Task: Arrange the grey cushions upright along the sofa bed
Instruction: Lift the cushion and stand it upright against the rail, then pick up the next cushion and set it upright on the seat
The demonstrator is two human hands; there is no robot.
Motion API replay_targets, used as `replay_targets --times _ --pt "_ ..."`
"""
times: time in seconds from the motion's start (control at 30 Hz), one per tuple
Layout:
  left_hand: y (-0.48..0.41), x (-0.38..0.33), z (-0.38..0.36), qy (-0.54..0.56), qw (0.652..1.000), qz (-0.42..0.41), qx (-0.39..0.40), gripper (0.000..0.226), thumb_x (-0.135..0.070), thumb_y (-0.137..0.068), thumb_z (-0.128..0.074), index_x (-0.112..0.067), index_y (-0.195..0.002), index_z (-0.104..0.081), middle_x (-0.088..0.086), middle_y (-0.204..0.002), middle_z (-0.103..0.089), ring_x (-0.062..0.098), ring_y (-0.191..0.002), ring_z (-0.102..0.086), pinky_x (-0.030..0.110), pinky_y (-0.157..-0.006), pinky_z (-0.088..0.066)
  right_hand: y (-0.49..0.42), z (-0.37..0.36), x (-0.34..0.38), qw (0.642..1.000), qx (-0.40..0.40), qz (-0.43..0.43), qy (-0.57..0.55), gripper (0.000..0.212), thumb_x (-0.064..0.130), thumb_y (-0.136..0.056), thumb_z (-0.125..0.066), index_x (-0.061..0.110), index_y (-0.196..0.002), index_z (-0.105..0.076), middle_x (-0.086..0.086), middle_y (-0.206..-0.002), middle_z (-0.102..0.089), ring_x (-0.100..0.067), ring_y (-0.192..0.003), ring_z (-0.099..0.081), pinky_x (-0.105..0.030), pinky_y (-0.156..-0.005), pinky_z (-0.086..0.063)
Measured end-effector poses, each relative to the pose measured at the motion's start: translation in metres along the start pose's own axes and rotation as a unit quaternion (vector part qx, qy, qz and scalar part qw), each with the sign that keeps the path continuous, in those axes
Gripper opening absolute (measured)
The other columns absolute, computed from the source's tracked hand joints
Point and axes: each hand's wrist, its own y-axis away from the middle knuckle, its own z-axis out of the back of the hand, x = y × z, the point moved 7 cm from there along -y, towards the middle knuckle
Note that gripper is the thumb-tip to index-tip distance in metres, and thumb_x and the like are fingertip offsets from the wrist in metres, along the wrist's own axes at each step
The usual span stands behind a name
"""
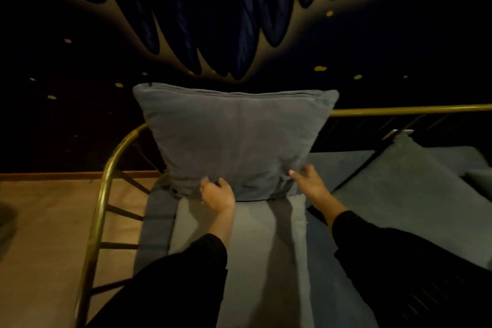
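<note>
A: Where's the cushion (234, 138)?

B: Upright at the sofa bed's (343, 162) left end, against the brass rail (106, 181). Left hand (217, 196) and right hand (310, 181) both pinch its lower edge, fingers curled into the fabric.

A: Risk?

B: It stands on a soft flat cushion (239, 247), so once released it may flop forward. Another cushion (404, 184) lies slanted to the right.
</note>
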Motion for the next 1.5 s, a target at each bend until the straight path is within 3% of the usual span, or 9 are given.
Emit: replay_targets --times 0.13,0.33,0.5,0.67,0.97,1.1,1.23,1.37,1.5 --pt "0.064 0.017 -0.051 -0.059 0.992 0.005 0.114 0.030 -0.004 -0.095 -0.056 0.003 -0.122 -0.065 0.024 -0.123 -0.068 0.040 -0.120 -0.060 0.038 -0.101 -0.043 0.021 0.041 -0.031 0.998 -0.023 -0.010 0.063 0.046 0.029 -0.092 -0.060 0.001 -0.128 -0.053 -0.014 -0.127 -0.060 -0.031 -0.121 -0.055 -0.040 -0.099 -0.044" --pt "0.152 0.009 -0.183 -0.193 0.925 -0.054 0.322 0.023 -0.009 -0.094 -0.060 -0.002 -0.115 -0.068 0.018 -0.126 -0.067 0.038 -0.118 -0.061 0.036 -0.091 -0.050 0.025 0.192 -0.095 0.991 -0.119 -0.054 0.038 0.044 0.024 -0.092 -0.062 -0.001 -0.127 -0.053 -0.017 -0.131 -0.058 -0.033 -0.121 -0.055 -0.036 -0.097 -0.043" --pt "0.210 0.009 -0.291 -0.199 0.913 -0.046 0.353 0.028 -0.019 -0.091 -0.068 -0.009 -0.117 -0.063 0.020 -0.124 -0.066 0.038 -0.118 -0.062 0.044 -0.100 -0.052 -0.003 0.336 -0.148 0.981 -0.168 -0.065 0.069 0.056 0.028 -0.091 -0.064 0.000 -0.136 -0.045 -0.020 -0.141 -0.050 -0.036 -0.128 -0.050 -0.042 -0.103 -0.041" --pt "0.246 0.023 -0.375 -0.284 0.896 -0.097 0.328 0.058 -0.029 -0.095 -0.064 -0.008 -0.146 -0.045 0.013 -0.150 -0.050 0.032 -0.136 -0.050 0.038 -0.112 -0.042 -0.049 0.431 -0.213 0.971 -0.190 -0.118 0.085 0.078 0.042 -0.082 -0.071 0.001 -0.139 -0.039 -0.025 -0.143 -0.045 -0.042 -0.131 -0.043 -0.050 -0.110 -0.035" --pt "0.237 0.044 -0.426 -0.338 0.916 -0.093 0.193 0.071 -0.039 -0.095 -0.060 -0.012 -0.154 -0.031 0.018 -0.162 -0.026 0.038 -0.149 -0.024 0.051 -0.121 -0.025 -0.093 0.475 -0.272 0.961 -0.057 -0.093 0.256 0.113 0.074 -0.070 -0.059 0.013 -0.153 -0.011 -0.016 -0.162 -0.009 -0.035 -0.149 -0.009 -0.058 -0.117 -0.015" --pt "0.279 0.070 -0.407 -0.249 0.959 -0.078 0.106 0.076 -0.043 -0.095 -0.059 -0.017 -0.157 -0.025 0.018 -0.165 -0.016 0.039 -0.152 -0.016 0.053 -0.122 -0.020 -0.140 0.483 -0.256 0.963 0.004 -0.072 0.260 0.125 0.087 -0.055 -0.057 0.013 -0.149 -0.023 -0.010 -0.157 -0.029 -0.034 -0.144 -0.028 -0.058 -0.116 -0.022" --pt "0.321 0.115 -0.395 -0.088 0.992 0.072 0.048 0.100 -0.061 -0.082 -0.066 -0.031 -0.158 -0.009 0.010 -0.167 -0.011 0.035 -0.153 -0.018 0.054 -0.122 -0.024 -0.200 0.477 -0.268 0.975 0.055 -0.066 0.203 0.136 0.097 -0.034 -0.056 0.026 -0.147 -0.027 -0.001 -0.152 -0.040 -0.031 -0.138 -0.041 -0.056 -0.112 -0.030" --pt "0.325 0.141 -0.395 0.144 0.969 0.194 0.050 0.111 -0.042 -0.069 -0.088 -0.029 -0.156 -0.021 0.006 -0.156 -0.041 0.033 -0.139 -0.045 0.051 -0.111 -0.043 -0.188 0.474 -0.249 0.982 0.045 -0.066 0.171 0.135 0.095 -0.030 -0.059 0.023 -0.141 -0.032 -0.005 -0.146 -0.046 -0.034 -0.131 -0.047 -0.056 -0.110 -0.035" --pt "0.321 0.140 -0.387 0.177 0.955 0.233 0.057 0.119 -0.039 -0.053 -0.095 -0.015 -0.151 -0.033 0.008 -0.150 -0.049 0.035 -0.134 -0.052 0.053 -0.108 -0.046 -0.162 0.475 -0.236 0.983 0.007 -0.046 0.177 0.126 0.094 -0.037 -0.056 0.014 -0.133 -0.039 -0.010 -0.140 -0.051 -0.036 -0.128 -0.050 -0.056 -0.107 -0.038"
